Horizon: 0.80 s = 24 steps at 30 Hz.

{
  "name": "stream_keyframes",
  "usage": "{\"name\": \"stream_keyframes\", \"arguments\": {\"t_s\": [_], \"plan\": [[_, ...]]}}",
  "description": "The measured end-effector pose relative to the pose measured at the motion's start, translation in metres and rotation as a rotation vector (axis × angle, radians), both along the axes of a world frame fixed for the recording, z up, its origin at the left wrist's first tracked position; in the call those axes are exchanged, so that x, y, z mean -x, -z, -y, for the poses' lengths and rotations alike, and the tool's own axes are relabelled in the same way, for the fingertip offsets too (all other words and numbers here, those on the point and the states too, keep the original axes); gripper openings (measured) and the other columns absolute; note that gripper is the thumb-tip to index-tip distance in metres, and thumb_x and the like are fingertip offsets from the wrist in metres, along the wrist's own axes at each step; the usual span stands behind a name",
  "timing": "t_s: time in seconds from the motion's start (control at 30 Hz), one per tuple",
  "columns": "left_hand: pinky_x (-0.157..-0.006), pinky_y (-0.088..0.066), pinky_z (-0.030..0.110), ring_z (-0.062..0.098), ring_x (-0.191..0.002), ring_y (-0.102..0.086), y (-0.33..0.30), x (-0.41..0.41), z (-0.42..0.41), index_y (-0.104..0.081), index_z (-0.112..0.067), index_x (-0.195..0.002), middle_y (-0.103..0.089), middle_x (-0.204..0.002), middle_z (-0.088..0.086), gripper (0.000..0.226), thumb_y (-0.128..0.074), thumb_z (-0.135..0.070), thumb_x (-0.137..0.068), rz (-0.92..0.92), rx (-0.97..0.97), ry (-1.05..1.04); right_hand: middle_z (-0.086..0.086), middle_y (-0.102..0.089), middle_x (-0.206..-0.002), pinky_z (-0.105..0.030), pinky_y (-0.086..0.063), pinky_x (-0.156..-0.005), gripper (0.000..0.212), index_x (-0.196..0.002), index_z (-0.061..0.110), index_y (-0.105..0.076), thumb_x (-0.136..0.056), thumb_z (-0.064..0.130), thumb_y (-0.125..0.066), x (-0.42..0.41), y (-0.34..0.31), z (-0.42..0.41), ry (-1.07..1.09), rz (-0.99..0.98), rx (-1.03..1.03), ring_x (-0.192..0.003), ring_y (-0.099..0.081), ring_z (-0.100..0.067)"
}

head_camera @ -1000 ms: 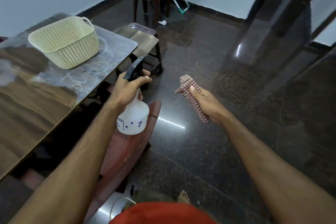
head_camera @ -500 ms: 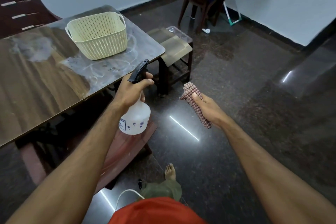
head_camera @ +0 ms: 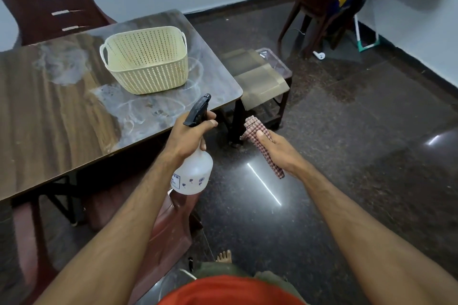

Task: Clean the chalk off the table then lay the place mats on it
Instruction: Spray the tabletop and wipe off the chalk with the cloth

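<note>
At frame center my left hand (head_camera: 188, 135) gripped a spray bottle (head_camera: 192, 173) and my right hand (head_camera: 277, 148) clenched a checked cloth (head_camera: 262, 146); the chalk-smeared table (head_camera: 62, 116), upper left, looked unwiped, calling for spraying next.

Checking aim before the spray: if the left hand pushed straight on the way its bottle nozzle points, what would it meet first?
Probably the near edge of the table, at its chalk-smeared corner, with the basket beyond. The left hand looks level with that edge, though depth is unclear.
</note>
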<state>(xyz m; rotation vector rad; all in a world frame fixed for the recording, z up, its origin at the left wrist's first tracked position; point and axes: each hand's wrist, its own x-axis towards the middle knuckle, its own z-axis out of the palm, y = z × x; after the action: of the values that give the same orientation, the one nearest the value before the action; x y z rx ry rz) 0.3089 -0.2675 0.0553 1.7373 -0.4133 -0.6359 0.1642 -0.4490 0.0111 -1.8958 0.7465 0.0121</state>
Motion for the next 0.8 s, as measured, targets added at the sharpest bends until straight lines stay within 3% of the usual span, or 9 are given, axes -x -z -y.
{"name": "stream_keyframes", "arguments": {"t_s": [0.17,0.33,0.5,0.57,0.67,0.8], "plan": [[-0.051,-0.045,0.028,0.018,-0.039,-0.046,0.006,-0.020,0.023,-0.067,-0.008,-0.099,-0.068,-0.102,0.022,0.010,-0.065,-0.013,-0.090,-0.007,-0.014,-0.108,0.005,-0.060,-0.123,-0.028,-0.038,-0.095,0.042,-0.139,0.022,-0.052,-0.105,0.041,-0.036,-0.045,0.008,0.041,-0.125,-0.017,-0.020,-0.112,-0.056,-0.013],[-0.052,-0.045,0.031,0.020,-0.040,-0.045,0.011,-0.034,0.049,-0.066,-0.009,-0.097,-0.064,-0.102,0.032,0.008,-0.065,-0.013,-0.090,-0.012,0.012,-0.272,0.009,-0.062,-0.123,-0.028,-0.040,-0.103,0.039,-0.135,0.023,-0.056,-0.105,0.041,-0.039,-0.089,0.010,0.084,-0.273,0.037,-0.038,-0.117,-0.056,-0.009],[-0.056,-0.046,0.031,0.018,-0.039,-0.045,0.010,-0.040,0.077,-0.065,-0.007,-0.099,-0.070,-0.100,0.018,0.010,-0.064,-0.013,-0.091,-0.018,0.019,-0.418,0.010,-0.065,-0.127,-0.037,-0.040,-0.112,0.052,-0.136,0.024,-0.058,-0.099,0.056,-0.042,-0.128,0.015,0.125,-0.411,0.028,-0.050,-0.119,-0.058,-0.006],[-0.057,-0.046,0.031,0.018,-0.039,-0.046,0.010,-0.042,0.085,-0.065,-0.007,-0.099,-0.071,-0.098,0.014,0.010,-0.064,-0.013,-0.091,-0.028,0.026,-0.469,0.007,-0.066,-0.126,-0.039,-0.041,-0.111,0.049,-0.136,0.020,-0.058,-0.101,0.051,-0.043,-0.143,0.012,0.136,-0.438,0.013,-0.044,-0.118,-0.059,-0.009],[-0.057,-0.045,0.030,0.019,-0.040,-0.047,0.011,-0.048,0.095,-0.066,-0.009,-0.097,-0.072,-0.097,0.014,0.007,-0.064,-0.013,-0.091,-0.026,0.030,-0.530,0.001,-0.067,-0.123,-0.042,-0.044,-0.107,0.048,-0.135,0.019,-0.058,-0.102,0.049,-0.042,-0.165,0.009,0.149,-0.463,0.001,-0.060,-0.114,-0.061,-0.015],[-0.058,-0.046,0.030,0.020,-0.039,-0.047,0.007,-0.065,0.098,-0.066,-0.010,-0.095,-0.071,-0.098,0.017,0.006,-0.065,-0.014,-0.090,-0.003,0.037,-0.603,0.006,-0.066,-0.123,-0.041,-0.044,-0.107,0.049,-0.129,0.021,-0.062,-0.100,0.056,-0.041,-0.197,0.007,0.155,-0.535,0.025,-0.059,-0.113,-0.060,-0.010]]}}
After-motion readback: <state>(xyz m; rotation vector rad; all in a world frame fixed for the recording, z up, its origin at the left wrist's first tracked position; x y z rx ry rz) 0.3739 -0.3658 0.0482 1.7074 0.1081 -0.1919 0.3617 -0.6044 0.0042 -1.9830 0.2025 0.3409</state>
